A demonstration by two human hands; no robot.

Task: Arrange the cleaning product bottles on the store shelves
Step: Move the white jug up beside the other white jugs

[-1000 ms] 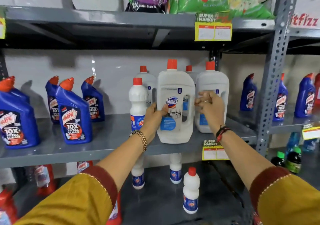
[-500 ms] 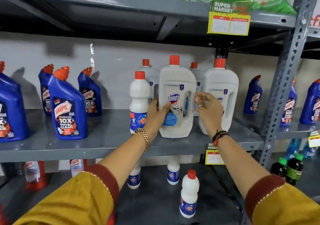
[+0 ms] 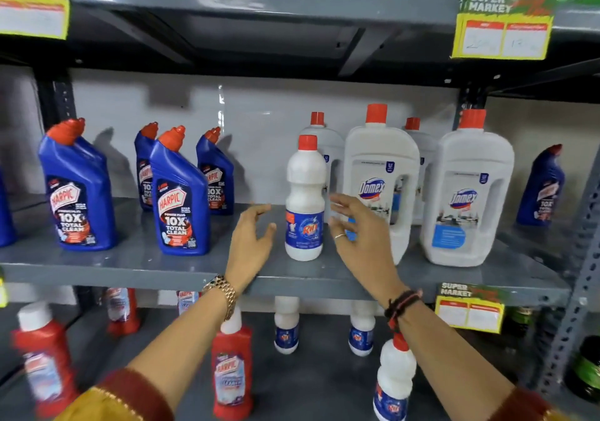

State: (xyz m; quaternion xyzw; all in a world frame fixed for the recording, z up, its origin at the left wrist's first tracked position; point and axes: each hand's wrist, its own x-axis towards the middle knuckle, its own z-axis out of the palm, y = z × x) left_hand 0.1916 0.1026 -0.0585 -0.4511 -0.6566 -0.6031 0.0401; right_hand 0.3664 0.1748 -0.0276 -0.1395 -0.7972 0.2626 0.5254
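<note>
- The left hand [image 3: 251, 242] and the right hand [image 3: 360, 235] are flanking the slim white Rin bottle [image 3: 305, 199], fingers spread apart and gripping nothing; a small gap is showing on each side.
- That bottle is standing upright near the front edge of the middle shelf [image 3: 130, 266], just left of the front Domex jug [image 3: 381, 180]. Being tall and narrow, it is likely risking a topple if one palm is arriving before the other.
- A forward tip is threatening a drop onto the red Harpic bottle [image 3: 232, 368] on the shelf below.
- The right hand is hovering in front of the front Domex jug, so a wide closing sweep is probably risking a knock to it.
- The blue Harpic bottles [image 3: 178, 193] are standing well apart to the left, seemingly out of harm's way.
</note>
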